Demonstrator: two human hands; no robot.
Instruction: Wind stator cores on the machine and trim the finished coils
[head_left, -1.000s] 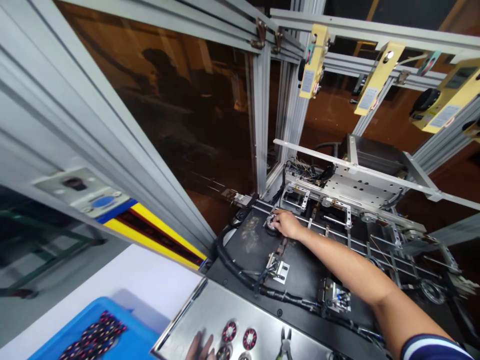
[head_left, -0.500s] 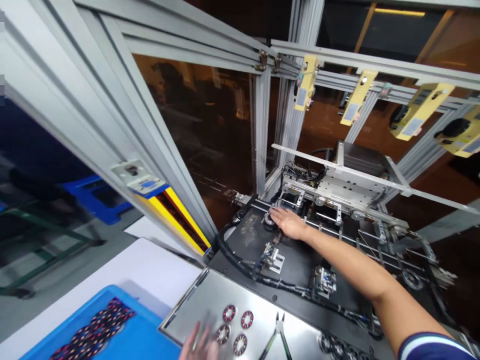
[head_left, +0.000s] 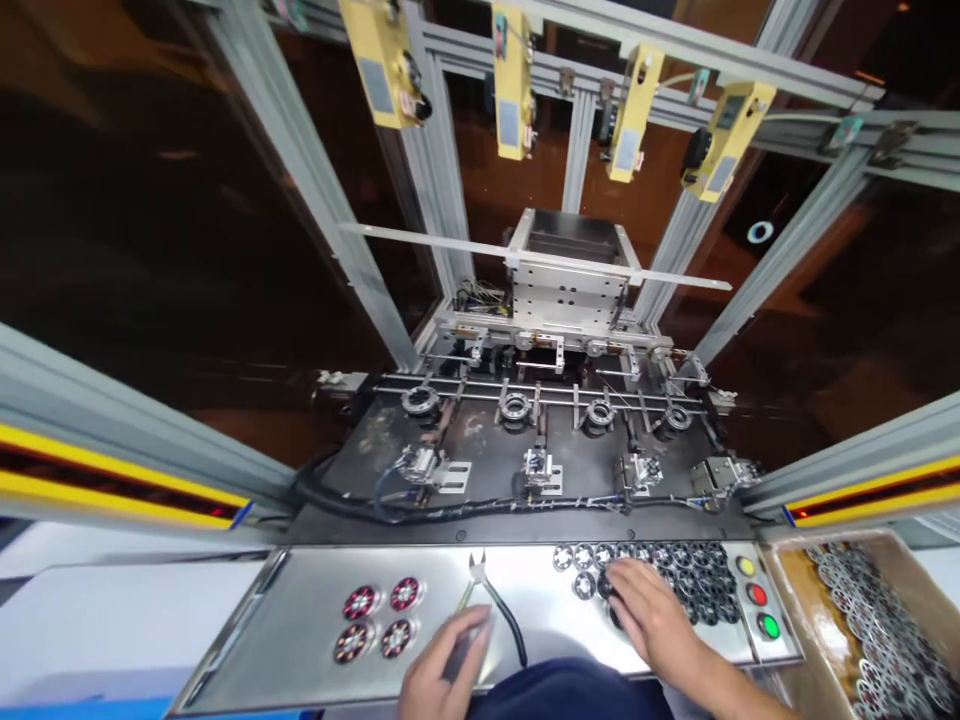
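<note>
My left hand (head_left: 444, 665) is beside the cutting pliers (head_left: 478, 572) at the front of the metal panel, thumb and fingers apart; a dark patch between them is unclear. The pliers lie with jaws pointing away, green and dark handles toward me. My right hand (head_left: 656, 618) reaches into black slotted rings (head_left: 705, 580) on the panel's right side, fingertips and thumb closed around one black slotted ring (head_left: 606, 584), partly covered. To the left lie two red-wound slotted rings (head_left: 360, 602) and two copper-coloured wound rings (head_left: 351, 642).
Behind the panel (head_left: 300, 620), a black machine bed (head_left: 480, 440) carries several ring-topped fixtures (head_left: 516, 408) and clamps. Yellow, red and green buttons (head_left: 757, 595) sit at right, beside a box (head_left: 817, 640) of metal rings. Yellow light-curtain bars (head_left: 120, 480) flank the opening.
The view has swung right to face the machine. My right hand has left the far-left fixture for the black rings. My left hand is now near the pliers.
</note>
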